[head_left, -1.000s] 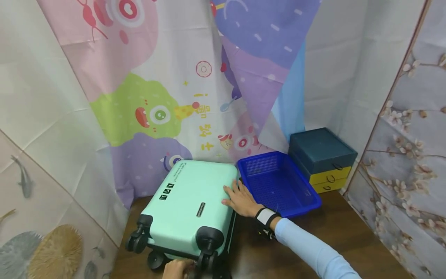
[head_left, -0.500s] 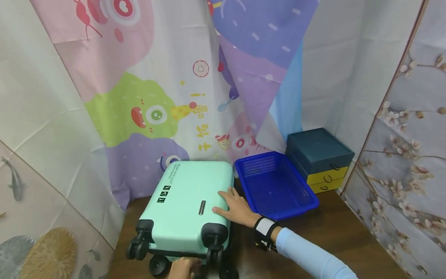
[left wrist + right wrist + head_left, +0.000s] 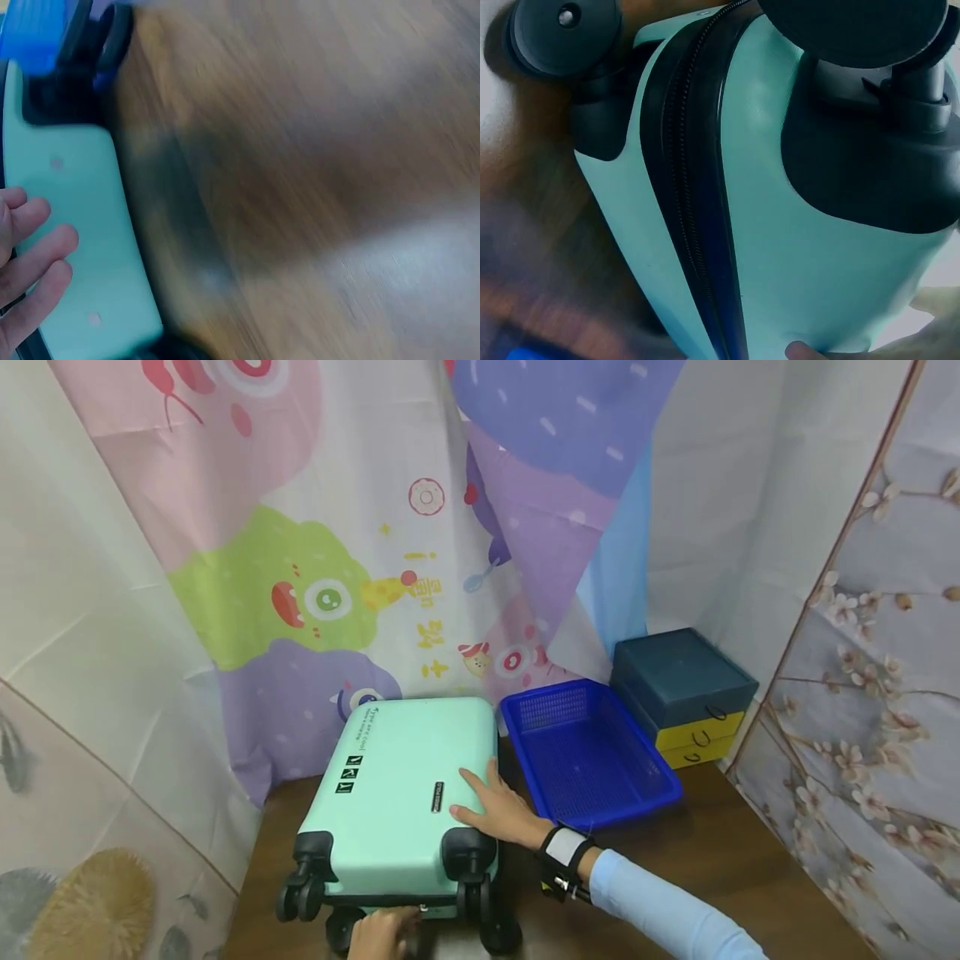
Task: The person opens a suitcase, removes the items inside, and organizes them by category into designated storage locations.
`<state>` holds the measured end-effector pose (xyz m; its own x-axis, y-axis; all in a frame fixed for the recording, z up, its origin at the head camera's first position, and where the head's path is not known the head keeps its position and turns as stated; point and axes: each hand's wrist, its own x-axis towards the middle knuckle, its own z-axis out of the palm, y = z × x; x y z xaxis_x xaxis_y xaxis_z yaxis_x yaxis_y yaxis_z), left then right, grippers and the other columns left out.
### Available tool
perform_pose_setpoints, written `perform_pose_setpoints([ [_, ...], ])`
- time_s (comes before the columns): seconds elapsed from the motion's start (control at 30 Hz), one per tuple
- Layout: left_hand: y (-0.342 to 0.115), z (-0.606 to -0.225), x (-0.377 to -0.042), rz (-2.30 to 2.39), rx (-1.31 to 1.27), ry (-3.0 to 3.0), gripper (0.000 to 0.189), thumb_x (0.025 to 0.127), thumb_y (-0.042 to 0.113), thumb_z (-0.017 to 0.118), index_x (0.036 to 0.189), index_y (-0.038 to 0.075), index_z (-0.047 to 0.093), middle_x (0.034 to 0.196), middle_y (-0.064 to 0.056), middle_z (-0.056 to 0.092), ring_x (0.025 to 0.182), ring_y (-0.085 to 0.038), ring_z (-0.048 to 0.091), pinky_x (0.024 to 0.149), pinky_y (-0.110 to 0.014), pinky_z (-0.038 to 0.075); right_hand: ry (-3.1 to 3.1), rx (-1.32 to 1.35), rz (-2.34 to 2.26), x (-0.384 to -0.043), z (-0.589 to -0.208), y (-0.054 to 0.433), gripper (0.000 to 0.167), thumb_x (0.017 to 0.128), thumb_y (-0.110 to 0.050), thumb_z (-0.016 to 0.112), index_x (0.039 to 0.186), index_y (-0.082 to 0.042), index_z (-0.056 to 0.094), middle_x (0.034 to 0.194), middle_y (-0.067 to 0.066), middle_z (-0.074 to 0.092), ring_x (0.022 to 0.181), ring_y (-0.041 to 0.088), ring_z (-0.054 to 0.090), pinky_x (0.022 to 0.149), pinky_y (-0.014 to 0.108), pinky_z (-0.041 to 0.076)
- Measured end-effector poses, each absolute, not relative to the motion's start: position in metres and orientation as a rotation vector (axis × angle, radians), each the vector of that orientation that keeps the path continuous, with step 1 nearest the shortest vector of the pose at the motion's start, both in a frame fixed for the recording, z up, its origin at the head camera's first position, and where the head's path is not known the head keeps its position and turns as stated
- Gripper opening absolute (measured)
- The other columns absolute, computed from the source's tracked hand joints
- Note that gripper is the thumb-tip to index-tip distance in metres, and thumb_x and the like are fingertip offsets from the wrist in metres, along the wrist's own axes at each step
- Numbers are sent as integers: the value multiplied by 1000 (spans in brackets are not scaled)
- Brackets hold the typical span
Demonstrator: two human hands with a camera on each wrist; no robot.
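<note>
A mint-green hard-shell suitcase (image 3: 397, 810) lies flat on the brown table (image 3: 592, 902), its black wheels (image 3: 468, 868) facing me. My right hand (image 3: 504, 812) rests on the near right part of its top, thumb spread toward the small nameplate (image 3: 437, 797). At the near end, between the wheels, my left hand (image 3: 381, 932) is against the wheel-end face. The left wrist view gives its fingers (image 3: 41, 262) loosely bent over the green shell. In the right wrist view, the black zipper band (image 3: 686, 157) runs around the suitcase's side, with one fingertip (image 3: 802, 351) at the bottom edge.
Just right of the suitcase stands a blue plastic basket (image 3: 667, 789). Behind it, a stacked box with a dark green top (image 3: 682, 677) and yellow drawers (image 3: 697, 739) sits in the corner. A printed curtain (image 3: 360, 460) hangs along the back.
The suitcase has turned slightly, its wheel end now facing me more squarely. My right hand has shifted a little left and down with it; the left hand has stayed at the wheel end.
</note>
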<state>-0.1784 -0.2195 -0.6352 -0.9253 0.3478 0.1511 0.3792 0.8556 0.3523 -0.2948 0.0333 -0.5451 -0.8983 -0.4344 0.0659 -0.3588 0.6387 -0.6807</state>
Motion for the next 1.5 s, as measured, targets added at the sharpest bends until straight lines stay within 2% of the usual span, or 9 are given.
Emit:
perform_pose_setpoints([
  [0.13,-230,-634,-180,-549,-523,-2949,27,67,-8,71,83,14,74,72,11,68,58,-4,58,48,-30,45,2747,-653,-1112,-295,-544,34,72,98,-54,52,157,-19,30,158,34,-2,135,54,31,91,62,44],
  [0.3,-228,-634,-184,-545,-561,-2911,20,70,-4,73,76,15,70,67,12,63,55,-3,53,47,-31,44,2723,-673,-1095,-299,-541,38,72,98,-52,53,156,-16,31,157,36,-2,129,56,39,88,62,45],
  [0.53,-204,-635,-192,-589,-605,-2883,21,70,-6,71,72,15,68,63,14,57,55,-1,50,47,-30,43,2649,-674,-1054,-311,-525,49,64,101,-38,54,155,-12,33,154,40,-4,135,60,23,101,68,32],
  [0.6,-195,-634,-195,-608,-618,-2881,22,70,-8,70,70,14,67,61,14,56,54,0,49,47,-29,42,2682,-684,-1017,-313,-521,51,57,102,-33,53,153,-12,37,154,40,-1,134,62,24,102,68,31],
  [0.73,-179,-634,-199,-651,-634,-2879,22,70,-10,67,70,12,69,59,13,56,52,-1,50,47,-27,42,2856,-760,-842,-311,-521,49,44,104,-27,49,147,-15,47,155,37,13,131,63,29,96,69,36],
  [0.83,-172,-635,-201,-673,-613,-2905,22,71,-10,66,73,11,71,60,13,58,53,-1,52,48,-27,43,2886,-770,-802,-307,-524,47,47,104,-33,50,148,-17,47,157,32,15,136,59,23,96,70,35],
  [1.0,-170,-637,-198,-633,-575,-2927,22,69,-9,69,74,12,71,61,14,58,52,-2,51,46,-28,42,2791,-706,-879,-301,-528,46,63,99,-48,53,153,-17,40,161,27,5,144,52,6,102,71,28],
  [1.17,-172,-637,-194,-569,-551,-2908,23,68,-6,72,75,15,69,61,17,55,51,0,46,45,-28,39,2798,-730,-893,-301,-527,48,61,100,-47,52,152,-16,41,160,29,6,143,53,6,99,69,33],
  [1.5,-186,-637,-186,-542,-406,-2942,20,72,-4,72,80,14,70,64,15,53,52,-3,39,46,-27,36,2800,-753,-861,-302,-528,52,62,100,-49,50,153,-17,40,160,28,6,143,52,8,97,71,34],
])
